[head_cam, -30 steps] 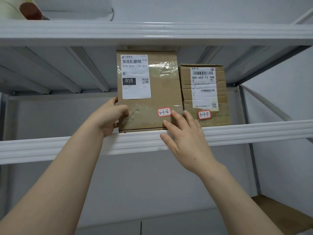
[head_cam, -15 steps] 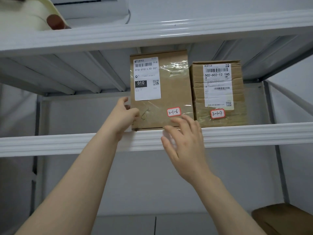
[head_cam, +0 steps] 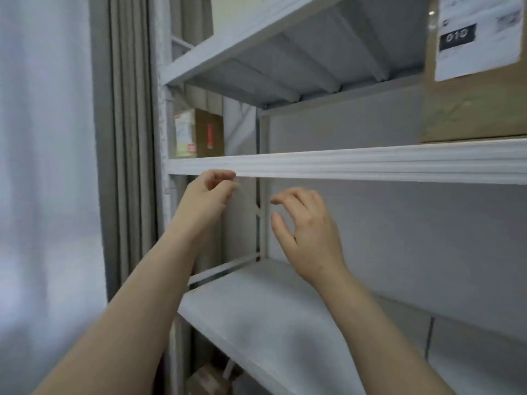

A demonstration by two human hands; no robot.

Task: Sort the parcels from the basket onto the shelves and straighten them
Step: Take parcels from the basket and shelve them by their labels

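Observation:
A brown cardboard parcel [head_cam: 470, 104] with a white label marked 010 stands upright on the white shelf [head_cam: 342, 165] at the far upper right, cut off by the frame edge. Both my hands are off it and hold nothing. My left hand [head_cam: 204, 198] hangs just under the shelf's front rail with its fingers loosely curled. My right hand [head_cam: 308, 232] is in the air below the rail, fingers relaxed and spread. The second parcel is out of frame.
A small brown box [head_cam: 199, 134] with a red mark stands on a neighbouring shelf unit to the left. A lower white shelf [head_cam: 256, 309] lies beneath my hands. Grey curtains [head_cam: 122, 138] hang at the left. Something brown [head_cam: 208, 380] sits below the lower shelf.
Both hands have let go of the 010 parcel and dropped below the shelf rail. My view has swung left and down, so the parcel now sits at the right edge.

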